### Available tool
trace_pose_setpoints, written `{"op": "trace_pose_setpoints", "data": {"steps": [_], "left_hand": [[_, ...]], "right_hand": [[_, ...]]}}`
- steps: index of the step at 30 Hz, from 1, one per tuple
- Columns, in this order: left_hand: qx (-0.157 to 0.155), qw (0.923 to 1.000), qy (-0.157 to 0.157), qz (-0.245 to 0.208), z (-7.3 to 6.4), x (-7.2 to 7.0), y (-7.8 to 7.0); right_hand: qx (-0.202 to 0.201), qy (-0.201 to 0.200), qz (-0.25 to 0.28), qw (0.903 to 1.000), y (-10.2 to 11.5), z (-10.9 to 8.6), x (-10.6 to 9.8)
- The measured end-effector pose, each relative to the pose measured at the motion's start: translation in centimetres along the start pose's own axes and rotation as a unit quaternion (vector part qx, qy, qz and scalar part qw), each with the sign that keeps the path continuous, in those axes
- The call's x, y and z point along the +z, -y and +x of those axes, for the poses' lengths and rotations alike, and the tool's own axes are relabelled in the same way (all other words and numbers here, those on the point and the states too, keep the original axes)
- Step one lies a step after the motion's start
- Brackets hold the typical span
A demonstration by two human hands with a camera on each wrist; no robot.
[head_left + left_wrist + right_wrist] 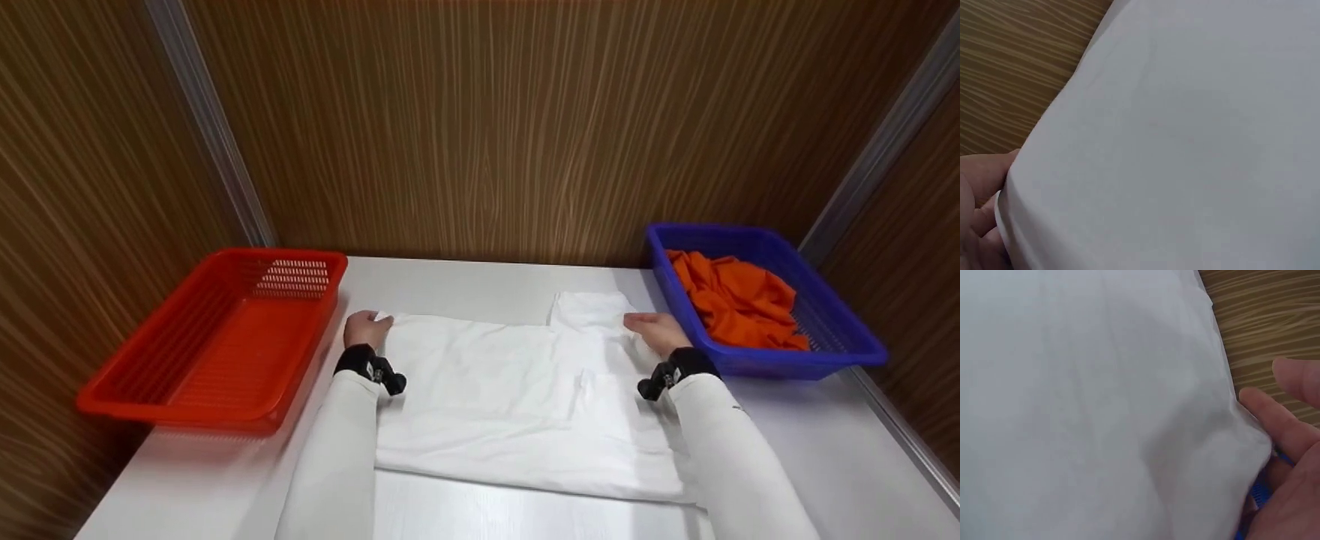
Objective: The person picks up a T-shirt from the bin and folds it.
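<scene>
A white shirt (480, 367) lies spread in folded layers on the table, with short sleeve-like flaps towards its right end. At its far left corner my left hand (366, 328) pinches the cloth, a small tip showing past the fingers. In the left wrist view, the fingers (985, 174) curl at the shirt's edge. My right hand (657, 333) is at the shirt's right edge, beside the blue basket. Seen from the right wrist, the index finger touches the shirt (1100, 410) edge, while the thumb (1297, 379) stands apart from the cloth. Cloth partly hides the other fingers.
On the left stands a red plastic basket (292, 375) with nothing visible in it. A blue basket (840, 322) at the right holds a crumpled orange cloth (739, 300). Wood-grain panels (480, 135) wall in the white table (450, 510) at the back and sides.
</scene>
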State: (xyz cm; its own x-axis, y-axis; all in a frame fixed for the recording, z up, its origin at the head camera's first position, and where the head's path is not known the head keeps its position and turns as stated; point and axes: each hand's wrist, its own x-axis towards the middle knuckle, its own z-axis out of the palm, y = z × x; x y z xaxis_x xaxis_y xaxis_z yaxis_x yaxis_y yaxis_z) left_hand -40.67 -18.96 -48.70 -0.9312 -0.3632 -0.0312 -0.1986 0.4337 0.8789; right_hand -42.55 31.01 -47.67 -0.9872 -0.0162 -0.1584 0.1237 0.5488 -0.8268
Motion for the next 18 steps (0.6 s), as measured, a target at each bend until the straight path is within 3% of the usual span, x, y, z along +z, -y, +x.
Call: {"op": "trace_pose_setpoints", "data": {"steps": [4, 8, 11, 14, 16, 18], "left_hand": [[0.02, 0.9941, -0.055, -0.091, -0.2, -0.1, -1.1], [0.043, 0.9807, -0.07, -0.178, -0.5, -0.9, -2.7], [0.066, 0.9806, -0.062, -0.174, -1.3, -1.8, -3.5], [0.089, 0.983, -0.064, -0.147, -2.6, -2.7, -3.1], [0.099, 0.9845, -0.069, -0.127, -3.7, -3.2, -2.2], [0.093, 0.9891, -0.063, -0.095, -4.8, -3.6, -0.9]], "right_hand": [[-0.033, -0.026, 0.059, 0.9974, 1.2, -0.1, -0.3], [-0.106, -0.085, 0.049, 0.9895, 2.5, -1.3, -1.0], [-0.148, -0.156, 0.024, 0.9764, 3.0, -3.3, -1.3], [-0.156, -0.207, -0.008, 0.9658, 2.6, -5.9, -1.4], [-0.148, -0.211, -0.04, 0.9653, 1.8, -7.7, -1.3], [-0.138, -0.18, -0.082, 0.9705, 0.8, -9.1, -1.2]]}}
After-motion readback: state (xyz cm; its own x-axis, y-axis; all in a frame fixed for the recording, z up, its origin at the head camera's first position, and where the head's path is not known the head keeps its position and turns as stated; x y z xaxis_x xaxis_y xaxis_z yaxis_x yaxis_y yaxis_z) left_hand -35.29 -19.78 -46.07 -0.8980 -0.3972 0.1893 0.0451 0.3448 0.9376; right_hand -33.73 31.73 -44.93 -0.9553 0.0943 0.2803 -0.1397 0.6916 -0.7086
